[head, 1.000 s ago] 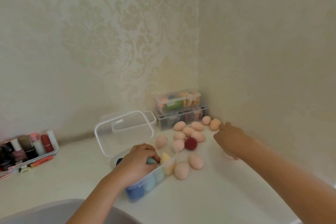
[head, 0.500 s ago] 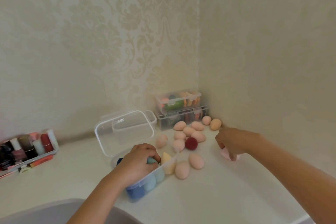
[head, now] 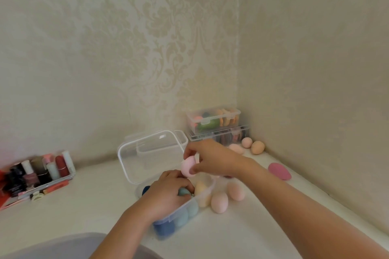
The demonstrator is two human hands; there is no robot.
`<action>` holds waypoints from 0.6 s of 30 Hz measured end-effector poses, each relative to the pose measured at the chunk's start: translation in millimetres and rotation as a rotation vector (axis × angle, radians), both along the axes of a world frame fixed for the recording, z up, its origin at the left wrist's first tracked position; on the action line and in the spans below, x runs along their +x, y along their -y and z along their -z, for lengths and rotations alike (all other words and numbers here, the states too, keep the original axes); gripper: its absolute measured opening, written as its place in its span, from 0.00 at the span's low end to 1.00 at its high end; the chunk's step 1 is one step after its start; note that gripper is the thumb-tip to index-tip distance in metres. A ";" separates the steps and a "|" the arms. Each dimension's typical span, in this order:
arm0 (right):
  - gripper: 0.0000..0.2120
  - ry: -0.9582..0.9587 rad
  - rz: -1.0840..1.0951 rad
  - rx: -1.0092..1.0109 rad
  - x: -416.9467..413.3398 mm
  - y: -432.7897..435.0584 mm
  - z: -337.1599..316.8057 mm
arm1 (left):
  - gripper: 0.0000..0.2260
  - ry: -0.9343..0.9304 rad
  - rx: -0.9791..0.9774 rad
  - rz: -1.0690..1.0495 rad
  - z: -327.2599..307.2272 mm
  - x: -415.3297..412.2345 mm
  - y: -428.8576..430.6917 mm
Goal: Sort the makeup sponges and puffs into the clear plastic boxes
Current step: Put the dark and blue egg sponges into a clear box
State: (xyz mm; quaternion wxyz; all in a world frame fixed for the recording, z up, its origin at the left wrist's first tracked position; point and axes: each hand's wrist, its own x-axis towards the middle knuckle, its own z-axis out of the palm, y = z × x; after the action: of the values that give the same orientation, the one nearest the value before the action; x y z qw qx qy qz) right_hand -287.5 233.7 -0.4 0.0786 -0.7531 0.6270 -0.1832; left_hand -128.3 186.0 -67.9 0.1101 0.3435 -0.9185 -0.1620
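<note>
Pink sponge (head: 188, 166) pinched by right hand (head: 212, 159) above open box (head: 207, 192) rim.

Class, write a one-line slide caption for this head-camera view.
Right hand carries a pale pink egg-shaped sponge over the open clear plastic box, steadied by the left hand.

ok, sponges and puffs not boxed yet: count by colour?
peach egg sponges: 5
dark pink flat puff: 1
pale pink sponge, held in the right hand: 1
Total: 7 clearly in view; the right forearm may hide more.
</note>
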 end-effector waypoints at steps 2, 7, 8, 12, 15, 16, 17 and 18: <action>0.14 -0.160 -0.005 0.018 8.1 6.8 2.9 | 0.05 0.017 0.000 0.020 -0.4 0.4 0.5; 0.09 -0.469 -0.004 0.099 16.0 18.2 7.9 | 0.05 0.017 0.004 0.023 1.4 -0.5 2.3; 0.06 -0.492 -0.010 0.111 17.9 20.9 13.8 | 0.05 0.015 0.002 0.020 2.4 -0.3 2.9; 0.10 -0.500 0.036 0.112 19.3 29.6 27.7 | 0.09 0.003 -0.016 0.030 3.9 0.0 3.4; 0.07 -0.439 0.063 0.195 16.9 39.8 23.6 | 0.09 -0.015 0.013 0.035 2.2 1.7 1.6; 0.10 -0.445 0.063 0.245 15.9 42.6 21.9 | 0.08 -0.024 0.018 0.026 2.2 1.8 1.8; 0.12 -0.466 0.061 0.304 14.4 45.9 21.3 | 0.08 -0.034 0.022 0.009 1.9 1.7 1.6; 0.14 -0.497 0.053 0.350 13.4 48.7 20.3 | 0.07 -0.042 0.025 -0.014 1.8 1.1 1.4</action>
State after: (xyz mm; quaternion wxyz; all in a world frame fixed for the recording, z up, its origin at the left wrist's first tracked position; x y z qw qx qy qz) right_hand -274.1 185.0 -20.6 0.0466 -0.7332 0.6685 0.1154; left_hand -127.1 184.5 -69.6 0.1263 0.3479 -0.9114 -0.1799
